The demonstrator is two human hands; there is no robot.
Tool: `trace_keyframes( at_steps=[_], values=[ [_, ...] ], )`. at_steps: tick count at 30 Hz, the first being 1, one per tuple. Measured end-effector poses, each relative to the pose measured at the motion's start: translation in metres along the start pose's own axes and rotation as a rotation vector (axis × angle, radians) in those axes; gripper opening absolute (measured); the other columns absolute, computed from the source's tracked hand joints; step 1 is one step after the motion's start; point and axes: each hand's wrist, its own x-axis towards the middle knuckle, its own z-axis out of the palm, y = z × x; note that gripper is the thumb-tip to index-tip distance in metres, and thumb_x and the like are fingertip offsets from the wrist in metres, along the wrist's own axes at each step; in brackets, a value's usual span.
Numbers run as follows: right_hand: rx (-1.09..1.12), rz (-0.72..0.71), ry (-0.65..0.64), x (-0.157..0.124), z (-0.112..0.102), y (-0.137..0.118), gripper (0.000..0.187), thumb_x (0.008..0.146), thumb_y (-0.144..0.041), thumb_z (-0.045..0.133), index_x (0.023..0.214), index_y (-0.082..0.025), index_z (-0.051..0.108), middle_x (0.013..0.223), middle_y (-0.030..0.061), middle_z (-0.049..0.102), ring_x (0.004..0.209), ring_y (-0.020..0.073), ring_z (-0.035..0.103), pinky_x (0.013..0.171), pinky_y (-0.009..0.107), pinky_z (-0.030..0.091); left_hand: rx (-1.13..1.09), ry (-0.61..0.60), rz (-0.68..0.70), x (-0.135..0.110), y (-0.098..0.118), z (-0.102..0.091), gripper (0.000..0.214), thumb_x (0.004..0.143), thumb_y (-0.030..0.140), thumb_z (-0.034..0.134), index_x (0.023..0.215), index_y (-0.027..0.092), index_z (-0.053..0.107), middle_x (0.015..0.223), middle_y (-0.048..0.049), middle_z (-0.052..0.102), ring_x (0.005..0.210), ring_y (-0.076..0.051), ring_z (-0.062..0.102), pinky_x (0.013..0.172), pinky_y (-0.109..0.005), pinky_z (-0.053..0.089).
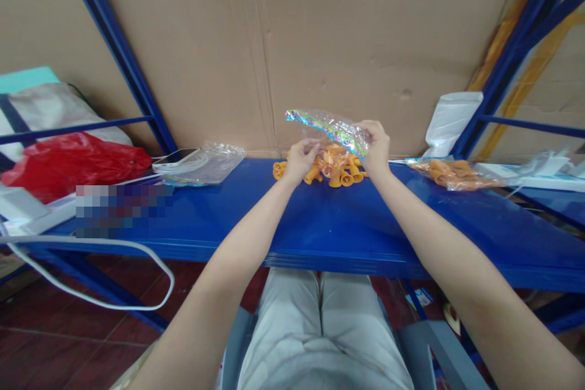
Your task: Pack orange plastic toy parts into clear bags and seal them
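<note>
My right hand [377, 145] grips one end of a clear plastic bag [340, 124] with a colourful printed strip along it. The bag is held up at a slant over a pile of orange horn-shaped plastic pieces [340, 175] on the blue table [329, 231]. Close to the pile's left side, just under the strip, is my left hand [300, 161]. Its thumb and fingertips are drawn together near the clear film; what they hold, if anything, I cannot make out.
To the right lies a clear bag with orange pieces inside [450, 173]. Flat clear bags [212, 164] and a phone-like device with a cable [178, 158] sit to the left, near a red plastic bag [77, 164]. Cardboard [365, 30] stands behind, between blue posts [121, 49].
</note>
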Motion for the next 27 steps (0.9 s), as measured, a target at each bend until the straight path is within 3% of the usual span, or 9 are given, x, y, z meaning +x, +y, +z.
trace_keyframes(
  at_steps=[3,7,10,14,17,21,27],
  values=[
    [0.001,0.057,-0.031,0.001,0.003,0.003,0.027,0.084,-0.028,0.054,0.109,-0.022,0.062,0.111,0.0106,0.059,0.108,0.0247,0.055,0.086,0.040,0.047,-0.043,0.080,-0.029,-0.001,0.004,0.002,0.013,0.080,0.026,0.069,0.078,0.015,0.063,0.078,-0.0063,0.072,0.080,-0.017,0.071,0.086,-0.035,0.054],
    [0.072,0.225,-0.096,-0.002,0.013,0.015,0.053,0.076,-0.036,0.067,0.124,-0.019,0.051,0.123,0.0141,0.053,0.104,0.0237,0.056,0.080,0.038,0.051,-0.094,0.174,-0.098,-0.002,0.011,0.001,0.012,0.083,0.026,0.067,0.080,0.015,0.062,0.080,-0.0061,0.073,0.083,-0.017,0.071,0.084,-0.033,0.055],
    [0.075,0.389,-0.290,-0.009,0.015,0.018,0.065,0.066,-0.037,0.077,0.121,-0.016,0.051,0.121,0.0163,0.055,0.092,0.0218,0.061,0.073,0.035,0.054,-0.122,0.208,-0.146,-0.001,0.015,-0.004,0.011,0.086,0.027,0.064,0.083,0.016,0.062,0.085,-0.0063,0.073,0.083,-0.016,0.071,0.083,-0.032,0.055],
    [0.001,0.539,-0.660,-0.021,0.013,0.013,0.061,0.062,-0.028,0.081,0.116,-0.014,0.055,0.110,0.0157,0.062,0.071,0.0171,0.063,0.062,0.032,0.054,-0.142,0.218,-0.174,0.001,0.017,-0.008,0.012,0.086,0.028,0.064,0.087,0.016,0.062,0.092,-0.0074,0.073,0.084,-0.015,0.071,0.083,-0.032,0.055],
    [-0.118,0.451,-0.762,-0.028,0.016,0.012,0.048,0.064,-0.021,0.080,0.108,-0.013,0.061,0.099,0.0146,0.067,0.069,0.0194,0.064,0.063,0.033,0.054,-0.158,0.235,-0.170,0.001,0.018,-0.010,0.014,0.087,0.030,0.062,0.091,0.017,0.061,0.096,-0.0082,0.073,0.087,-0.016,0.071,0.082,-0.031,0.055],
    [-0.235,0.221,-0.726,-0.031,0.023,0.016,0.028,0.070,-0.018,0.074,0.097,-0.014,0.067,0.094,0.0143,0.070,0.084,0.0260,0.067,0.075,0.036,0.053,-0.197,0.266,-0.159,0.002,0.022,-0.012,0.019,0.089,0.036,0.059,0.098,0.019,0.060,0.100,-0.0081,0.073,0.094,-0.017,0.070,0.085,-0.032,0.054],
    [-0.323,0.168,-0.708,-0.031,0.025,0.022,0.024,0.076,-0.015,0.067,0.099,-0.015,0.069,0.103,0.0151,0.071,0.095,0.0286,0.067,0.084,0.040,0.052,-0.229,0.272,-0.088,0.005,0.030,-0.017,0.028,0.088,0.043,0.059,0.106,0.021,0.060,0.093,-0.0065,0.074,0.090,-0.017,0.070,0.084,-0.031,0.054]
  ],
)
